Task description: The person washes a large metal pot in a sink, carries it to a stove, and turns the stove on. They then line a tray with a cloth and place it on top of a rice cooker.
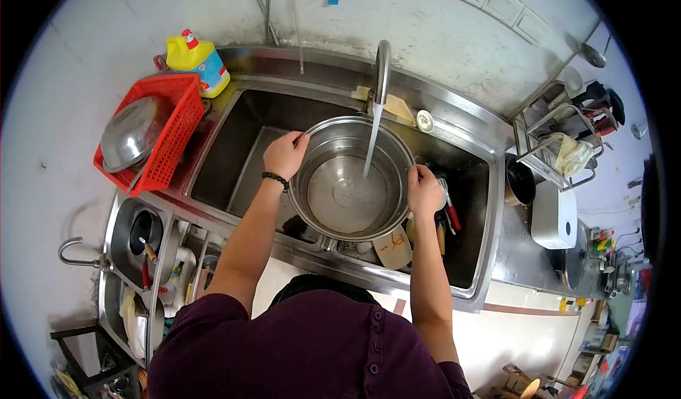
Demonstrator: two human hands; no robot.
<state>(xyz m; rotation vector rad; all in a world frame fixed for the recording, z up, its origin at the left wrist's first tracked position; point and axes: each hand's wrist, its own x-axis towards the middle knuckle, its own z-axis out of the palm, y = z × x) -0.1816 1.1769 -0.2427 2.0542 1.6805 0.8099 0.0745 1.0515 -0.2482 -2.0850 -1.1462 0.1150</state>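
Observation:
A large round steel pot (347, 193) rests over the divider between two sink basins, under the curved faucet (383, 73). Water streams from the spout into the pot, and some water covers its bottom. My left hand (286, 156), with a dark beaded bracelet at the wrist, grips the pot's left rim. On the right side, my right hand (424, 190) is closed on the rim or a handle there. Beneath the pot's lower right edge lies a pale board or scraper (394, 248) with orange marks.
A red plastic basket (174, 140) holding a steel bowl (135, 133) stands left of the sink, beside a yellow detergent bottle (202, 64). Utensils, one with a red handle (453, 218), lie in the right basin (464, 257). A wire rack (553, 143) is at the right.

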